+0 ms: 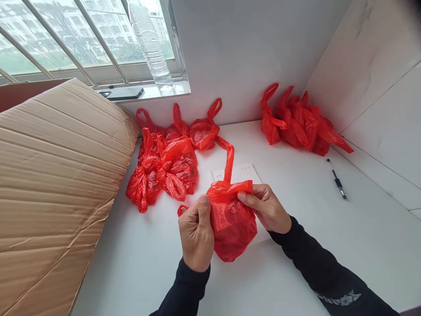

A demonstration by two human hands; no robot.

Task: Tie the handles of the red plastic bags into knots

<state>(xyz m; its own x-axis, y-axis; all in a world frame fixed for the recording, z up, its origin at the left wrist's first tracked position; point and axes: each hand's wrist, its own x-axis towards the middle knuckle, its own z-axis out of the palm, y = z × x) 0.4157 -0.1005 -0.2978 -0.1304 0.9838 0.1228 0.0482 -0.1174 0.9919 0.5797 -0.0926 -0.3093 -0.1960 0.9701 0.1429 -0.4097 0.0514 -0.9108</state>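
Note:
Between my two hands hangs a red plastic bag with dark print on its front. My left hand pinches its left top edge, thumb up. At the upper right edge, the thumb and fingers of my right hand are closed on the plastic. One twisted handle of the bag rises behind it, and a small loop pokes out by my left hand. What lies inside the bag is hard to make out. Behind the bag, a white sheet of paper with small writing lies partly covered on the white table.
Several knotted red bags sit at the back left; another cluster of red bags is at the back right. A pen lies on the right. A large cardboard box fills the left side. A water bottle and a phone are on the windowsill.

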